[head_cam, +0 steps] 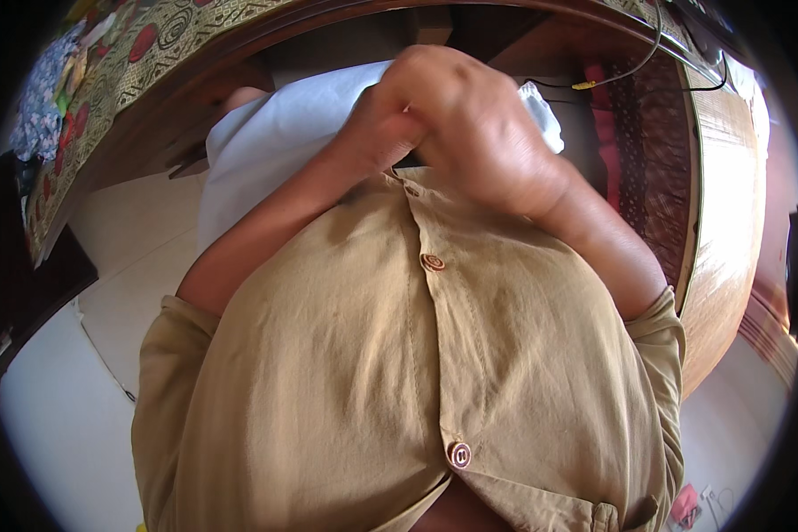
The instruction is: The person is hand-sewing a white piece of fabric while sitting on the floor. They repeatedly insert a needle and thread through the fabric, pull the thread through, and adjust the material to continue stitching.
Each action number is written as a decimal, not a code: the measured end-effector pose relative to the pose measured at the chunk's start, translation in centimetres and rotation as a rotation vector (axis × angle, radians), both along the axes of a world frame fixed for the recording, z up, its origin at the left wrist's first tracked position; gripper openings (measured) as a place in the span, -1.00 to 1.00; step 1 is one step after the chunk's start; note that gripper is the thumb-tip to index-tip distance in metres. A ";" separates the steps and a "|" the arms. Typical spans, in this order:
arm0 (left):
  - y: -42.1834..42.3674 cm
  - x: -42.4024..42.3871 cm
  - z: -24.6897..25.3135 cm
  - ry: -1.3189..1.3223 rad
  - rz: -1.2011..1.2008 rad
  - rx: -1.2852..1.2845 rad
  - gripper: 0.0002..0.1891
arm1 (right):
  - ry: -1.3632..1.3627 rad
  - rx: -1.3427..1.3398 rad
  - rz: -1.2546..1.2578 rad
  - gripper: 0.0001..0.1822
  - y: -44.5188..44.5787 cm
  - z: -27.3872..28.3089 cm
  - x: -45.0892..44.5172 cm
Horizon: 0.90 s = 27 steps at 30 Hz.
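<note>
My two hands meet over my lap, at the lower hem of my buttoned tan shirt [346,319]. My right hand [472,113] lies bent across my left hand [389,130], with its back towards me. The fingers of both are largely hidden, so whether anything is between them cannot be seen. White cloth [272,133] covers my lap beneath the hands and left forearm. A smaller piece of white cloth [543,118] shows just beyond my right hand.
Ahead curves a brown wooden table edge [239,43] under a patterned cloth [193,43]. Blue floral fabric [43,100] lies at far left. A cable [628,74] with yellow wrapping hangs at upper right. Dark red fabric [662,173] and a pale flat surface [725,199] stand to my right.
</note>
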<state>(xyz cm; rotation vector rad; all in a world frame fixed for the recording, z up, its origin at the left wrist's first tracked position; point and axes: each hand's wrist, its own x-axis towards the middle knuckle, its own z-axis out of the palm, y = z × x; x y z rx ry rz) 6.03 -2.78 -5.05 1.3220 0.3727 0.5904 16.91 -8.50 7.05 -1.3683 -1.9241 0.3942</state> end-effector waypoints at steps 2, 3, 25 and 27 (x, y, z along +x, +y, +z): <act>1.4 -0.4 1.3 0.196 -0.036 0.077 -0.77 | 0.151 -0.274 -0.078 -0.92 -0.7 1.0 1.3; 1.3 -0.4 2.6 0.279 -0.034 0.111 -0.78 | 0.329 -0.332 -0.081 -0.93 -1.2 1.5 1.8; 1.4 -0.1 2.2 0.387 -0.052 0.414 -0.81 | 0.008 -0.048 0.149 -0.84 -11.4 17.9 11.9; 1.4 -0.1 2.1 0.397 -0.059 0.414 -0.81 | 0.039 -0.062 0.131 -0.81 -11.7 18.0 11.6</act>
